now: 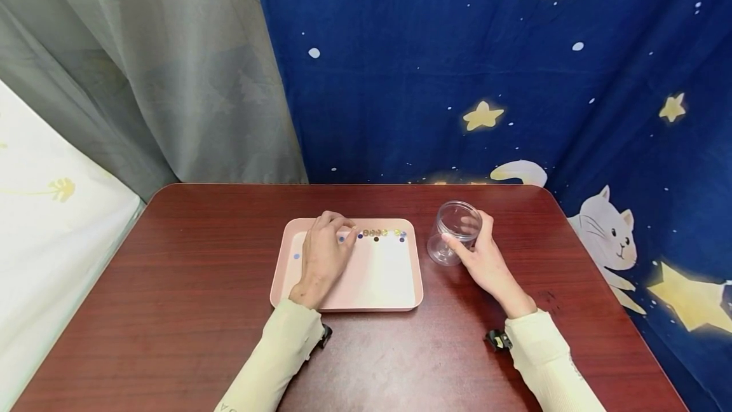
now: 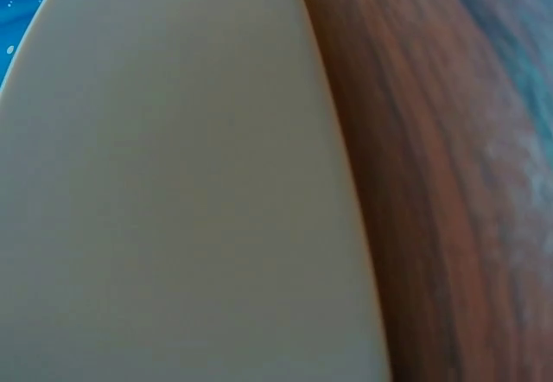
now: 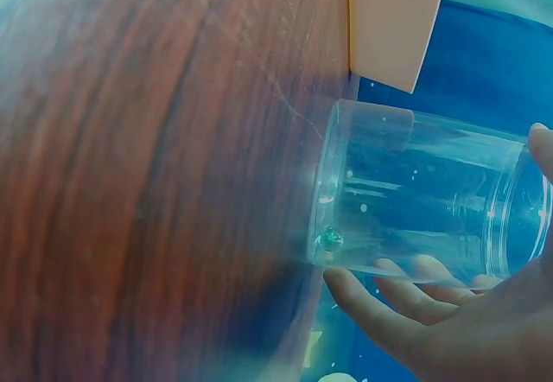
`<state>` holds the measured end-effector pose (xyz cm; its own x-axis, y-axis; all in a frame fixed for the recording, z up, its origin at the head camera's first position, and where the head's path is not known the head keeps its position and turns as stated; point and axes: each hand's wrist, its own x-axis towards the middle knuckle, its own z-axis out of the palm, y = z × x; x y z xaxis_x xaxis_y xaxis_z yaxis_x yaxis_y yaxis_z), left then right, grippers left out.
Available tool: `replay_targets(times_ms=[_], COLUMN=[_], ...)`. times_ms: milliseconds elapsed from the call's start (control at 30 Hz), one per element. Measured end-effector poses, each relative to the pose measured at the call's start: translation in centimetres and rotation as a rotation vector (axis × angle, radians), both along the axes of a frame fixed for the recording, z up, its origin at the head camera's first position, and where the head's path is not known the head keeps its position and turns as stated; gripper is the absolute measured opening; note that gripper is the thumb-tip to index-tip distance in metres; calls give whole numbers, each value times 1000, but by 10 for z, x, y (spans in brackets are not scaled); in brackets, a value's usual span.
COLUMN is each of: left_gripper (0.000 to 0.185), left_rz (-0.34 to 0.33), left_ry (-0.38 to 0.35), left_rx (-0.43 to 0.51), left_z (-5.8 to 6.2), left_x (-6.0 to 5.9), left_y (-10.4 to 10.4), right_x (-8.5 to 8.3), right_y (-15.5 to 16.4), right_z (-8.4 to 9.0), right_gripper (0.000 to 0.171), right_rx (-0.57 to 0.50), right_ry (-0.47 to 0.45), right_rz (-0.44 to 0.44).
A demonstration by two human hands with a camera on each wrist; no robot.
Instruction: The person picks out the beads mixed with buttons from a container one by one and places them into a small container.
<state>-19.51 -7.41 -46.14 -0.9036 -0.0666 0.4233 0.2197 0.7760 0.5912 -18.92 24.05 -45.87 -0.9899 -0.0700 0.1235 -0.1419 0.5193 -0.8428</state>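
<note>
A pink tray [image 1: 377, 272] lies in the middle of the dark red table [image 1: 200, 272]. Several small coloured beads [image 1: 377, 233] line its far edge, and one blue bead [image 1: 296, 255] sits apart at the left. My left hand [image 1: 343, 232] rests over the tray with bent fingers whose tips meet the left end of the bead row; whether they pinch a bead is hidden. My right hand [image 1: 471, 237] grips a clear plastic jar [image 1: 452, 227] just right of the tray. In the right wrist view the jar [image 3: 415, 192] holds one small green bead [image 3: 329, 239], with fingers [image 3: 380, 313] curled round it.
The left wrist view shows only the tray's floor [image 2: 173, 183] and table wood [image 2: 432, 183]. A blue star-and-cat cloth [image 1: 486, 81] and a grey curtain [image 1: 143, 68] hang behind the table. A white cloth [image 1: 46, 221] lies left of the table.
</note>
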Motion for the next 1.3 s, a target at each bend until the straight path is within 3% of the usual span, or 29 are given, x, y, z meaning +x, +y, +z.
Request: replay_targets(times_ms=[1300], left_gripper=[10], left_rz=[-60], left_ry=[-28], left_rx=[86], left_z=[0], left_x=[2], left_y=[16], right_x=[0], right_y=[-1], right_z=[-3], right_gripper=[81], right_rx=[6], right_ry=[23], right_rz=[-3])
